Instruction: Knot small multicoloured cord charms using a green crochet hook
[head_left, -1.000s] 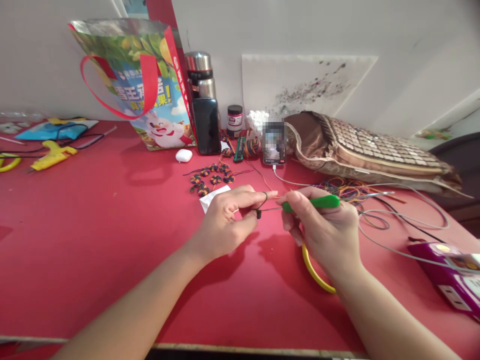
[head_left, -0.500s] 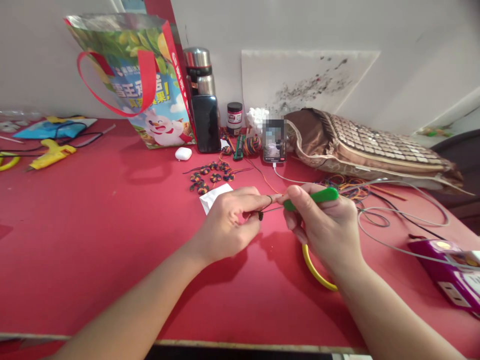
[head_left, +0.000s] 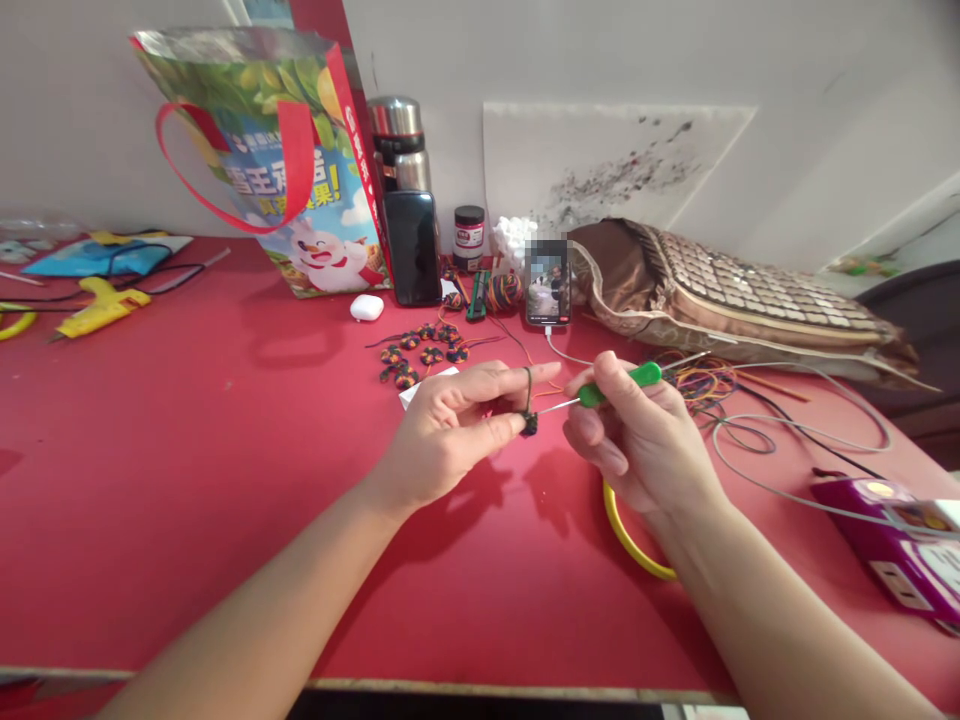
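Between thumb and fingers, my left hand pinches a small dark crochet piece. Dark yarn runs from it up around my outstretched left index finger. My right hand grips a crochet hook by its green handle. The hook's thin metal shaft points left and reaches the crochet piece; its tip is too small to make out. Beyond my hands lie several multicoloured crocheted pieces. A multicoloured yarn ball rests farther back, with a strand trailing towards my hands.
A yellow ring-shaped handle lies under my right hand. White paper is partly behind my left hand. A propped phone, a dark phone, a shopping bag, tangled yarn and a purple box surround the work.
The right hand has tilted and opened its lower fingers a little, showing more of the hook's shaft. My left hand has turned slightly, so the crochet piece and the yarn loop show more clearly.
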